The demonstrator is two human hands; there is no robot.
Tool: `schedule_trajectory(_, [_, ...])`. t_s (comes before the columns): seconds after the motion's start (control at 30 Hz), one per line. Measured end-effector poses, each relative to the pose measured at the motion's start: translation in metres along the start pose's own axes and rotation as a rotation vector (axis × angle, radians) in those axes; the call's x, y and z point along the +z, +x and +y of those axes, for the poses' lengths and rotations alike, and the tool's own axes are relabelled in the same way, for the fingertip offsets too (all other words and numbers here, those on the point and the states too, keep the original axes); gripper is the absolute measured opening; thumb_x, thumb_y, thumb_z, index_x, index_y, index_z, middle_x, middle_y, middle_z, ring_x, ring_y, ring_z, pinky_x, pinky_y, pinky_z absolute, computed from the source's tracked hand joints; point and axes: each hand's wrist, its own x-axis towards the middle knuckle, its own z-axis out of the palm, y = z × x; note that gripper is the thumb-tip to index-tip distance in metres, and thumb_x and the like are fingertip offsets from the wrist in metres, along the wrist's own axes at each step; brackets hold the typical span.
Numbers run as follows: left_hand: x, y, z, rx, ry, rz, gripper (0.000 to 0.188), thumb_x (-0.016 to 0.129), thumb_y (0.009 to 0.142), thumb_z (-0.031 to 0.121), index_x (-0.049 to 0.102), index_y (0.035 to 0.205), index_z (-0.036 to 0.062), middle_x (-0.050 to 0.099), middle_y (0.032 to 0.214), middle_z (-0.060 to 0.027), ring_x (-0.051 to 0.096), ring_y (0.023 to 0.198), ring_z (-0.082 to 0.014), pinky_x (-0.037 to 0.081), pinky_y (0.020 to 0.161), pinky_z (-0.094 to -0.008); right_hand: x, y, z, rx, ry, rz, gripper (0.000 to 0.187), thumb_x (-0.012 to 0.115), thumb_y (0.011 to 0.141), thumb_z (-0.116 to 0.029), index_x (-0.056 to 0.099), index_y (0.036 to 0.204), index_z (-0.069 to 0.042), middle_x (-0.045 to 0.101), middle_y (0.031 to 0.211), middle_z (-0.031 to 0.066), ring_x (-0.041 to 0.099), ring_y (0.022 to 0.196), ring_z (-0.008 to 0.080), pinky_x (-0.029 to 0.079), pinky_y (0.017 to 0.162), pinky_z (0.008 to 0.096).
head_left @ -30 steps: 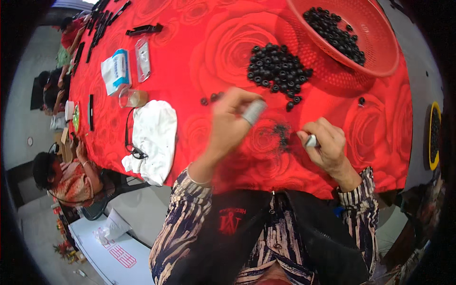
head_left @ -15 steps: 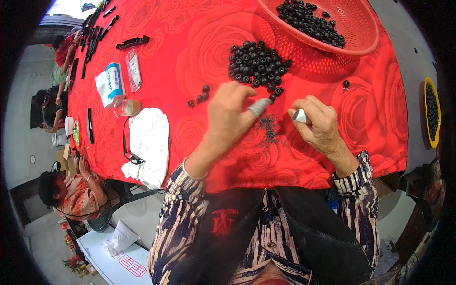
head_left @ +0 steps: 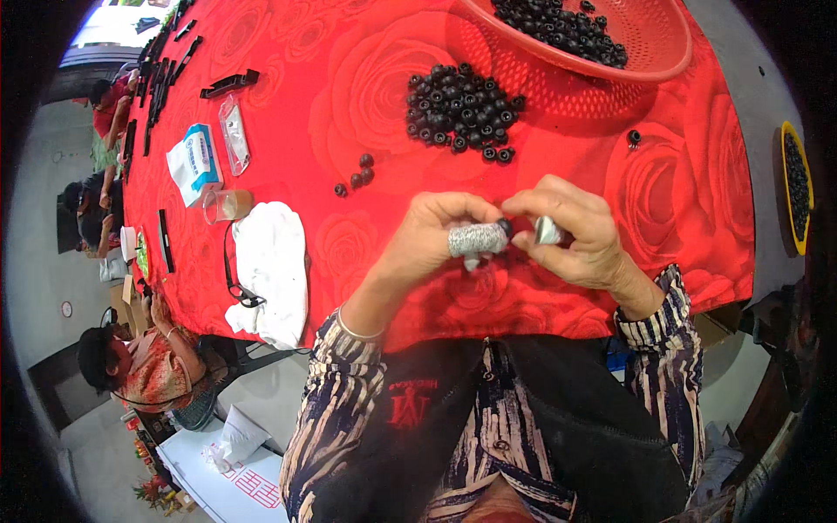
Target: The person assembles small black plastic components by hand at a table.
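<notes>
My left hand pinches a small round black bead-like piece between its fingertips; a grey speckled wrap covers its thumb. Close against it on the right, my right hand is closed around a short whitish rod-like thing with a pale flat end. What the rest of that thing looks like is hidden in the fingers. The right fingertips are at the black piece. Beyond the hands lies a pile of similar black pieces with holes in them. A few more loose pieces lie to its left.
A red plastic basket with black pieces stands at the far right of the red tablecloth. On the left are a white cloth, a cup, a tissue pack and black strips. Other people sit along the left side.
My left hand has come back from the pile toward me with a black piece. My right hand has shifted slightly left, and the two hands now meet.
</notes>
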Motion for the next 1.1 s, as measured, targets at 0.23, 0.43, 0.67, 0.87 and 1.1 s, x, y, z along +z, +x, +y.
schedule_trajectory(0.23, [0.001,-0.004,-0.014,-0.164,-0.402,-0.097,0.018,0.061,0.081,0.009,0.062,0.094,-0.0024,0.062,0.073,-0.0088,0.059,0.058,-0.0112,0.047,0.048,-0.0207,0.004,-0.001,0.002,-0.037,0.057,-0.091,0.024,0.066,0.069,0.002,0.061,0.092,0.000,0.056,0.071,0.0082,0.053,0.055,0.0156,0.039,0.047,0.0269])
schedule_trajectory(0.43, [0.004,-0.007,-0.018,-0.144,-0.476,-0.222,0.020,0.060,0.082,0.010,0.061,0.098,-0.0022,0.062,0.074,-0.0082,0.059,0.060,-0.0125,0.048,0.051,-0.0221,0.005,-0.001,-0.002,-0.194,-0.088,-0.035,0.029,0.068,0.063,0.002,0.061,0.091,0.000,0.058,0.069,0.0083,0.056,0.053,0.0187,0.042,0.046,0.0280])
schedule_trajectory(0.67, [0.011,-0.014,-0.011,0.190,-0.097,-0.054,0.017,0.062,0.080,0.003,0.061,0.096,-0.0028,0.060,0.084,-0.0074,0.057,0.075,-0.0102,0.048,0.065,-0.0227,0.005,-0.002,-0.002,-0.338,-0.237,0.015,0.035,0.069,0.063,-0.001,0.060,0.097,0.000,0.052,0.066,0.0074,0.051,0.048,0.0193,0.039,0.042,0.0283])
schedule_trajectory(0.87, [0.006,-0.010,-0.013,0.433,0.160,0.061,0.022,0.067,0.073,-0.001,0.063,0.095,-0.0006,0.060,0.085,-0.0051,0.055,0.078,-0.0095,0.045,0.066,-0.0217,-0.004,-0.002,-0.005,0.200,0.035,-0.027,0.027,0.058,0.076,-0.004,0.051,0.102,0.001,0.055,0.075,0.0092,0.054,0.061,0.0168,0.042,0.054,0.0271])
schedule_trajectory(1.1, [0.006,-0.006,-0.018,0.476,0.197,0.084,0.023,0.070,0.070,0.000,0.064,0.093,0.0000,0.060,0.084,-0.0049,0.053,0.073,-0.0085,0.043,0.063,-0.0219,-0.004,0.002,-0.009,0.321,-0.006,-0.101,0.017,0.055,0.083,-0.007,0.054,0.097,0.003,0.057,0.077,0.0119,0.058,0.069,0.0215,0.044,0.060,0.0295])
